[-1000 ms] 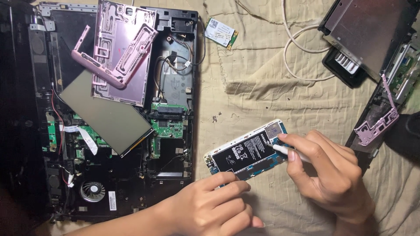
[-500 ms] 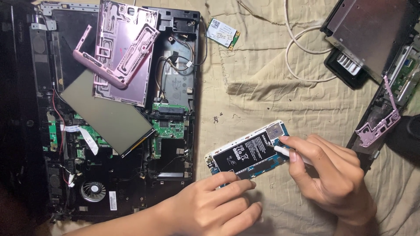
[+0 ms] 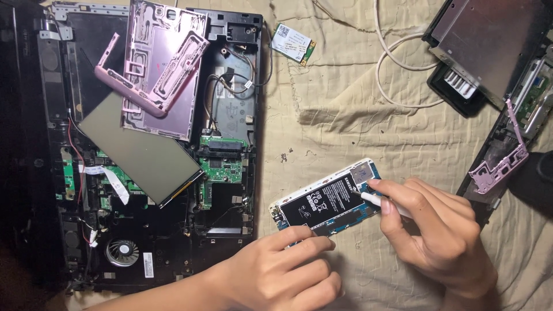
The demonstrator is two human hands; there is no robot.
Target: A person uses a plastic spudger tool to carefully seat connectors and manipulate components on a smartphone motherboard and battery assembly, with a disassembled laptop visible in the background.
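**Opened phone pinned and probed on the cloth**

An opened laptop shell (image 3: 144, 144) holds circuit boards, a fan (image 3: 122, 251) and pink phone frames (image 3: 158, 63). The opened phone (image 3: 325, 198) lies on beige cloth (image 3: 345, 115). The left hand (image 3: 276, 276) reaches in from below, fingers loosely spread, fingertips pressing the phone's lower edge. The right hand (image 3: 438, 230) is pinched on a white tool (image 3: 380, 203) touching the phone's upper end

The right hand (image 3: 432, 230) hides most of the white tool (image 3: 371, 198); the left hand (image 3: 276, 276) covers the opened phone's (image 3: 325, 198) lower edge.
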